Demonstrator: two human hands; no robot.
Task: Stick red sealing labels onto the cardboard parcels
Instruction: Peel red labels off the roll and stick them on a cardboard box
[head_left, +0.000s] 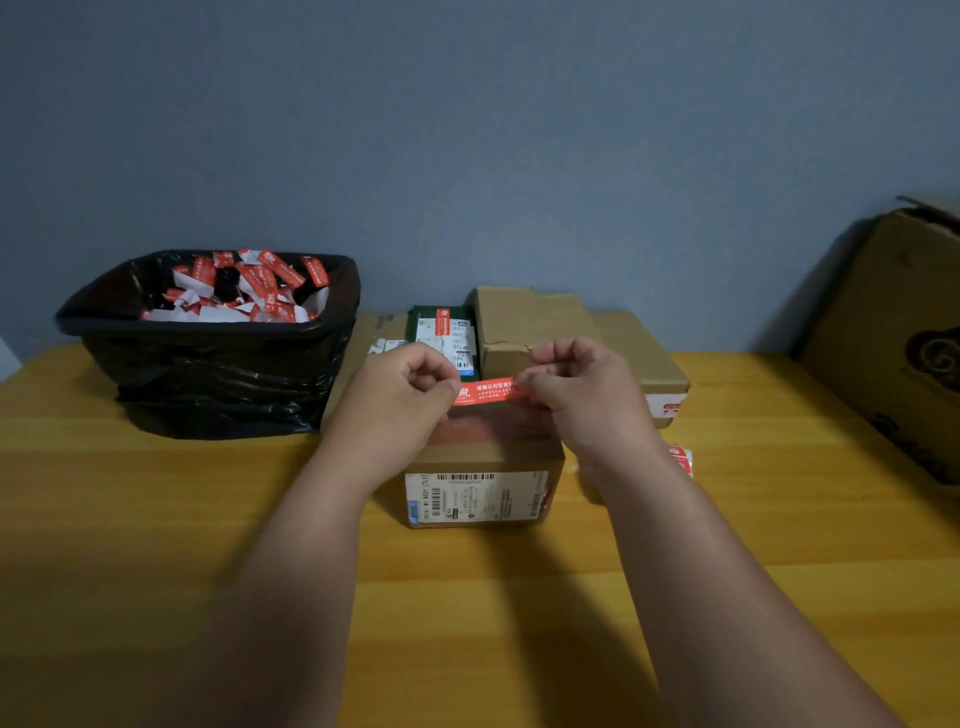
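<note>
A red sealing label (487, 391) with white print is stretched flat between my two hands. My left hand (402, 397) pinches its left end and my right hand (582, 387) pinches its right end. The label hangs just above the top of a small cardboard parcel (483, 462) that stands in the middle of the wooden table and has a white shipping label with a barcode on its front face. Behind it lie more cardboard parcels (535, 325) and a green packet (444, 332) bearing a red label.
A black-lined bin (208, 358) full of red and white backing scraps stands at the back left. A stack of red labels (681, 460) lies right of the parcel. A large cardboard box (893, 338) leans at the far right. The wooden table (156, 519) stretches toward me.
</note>
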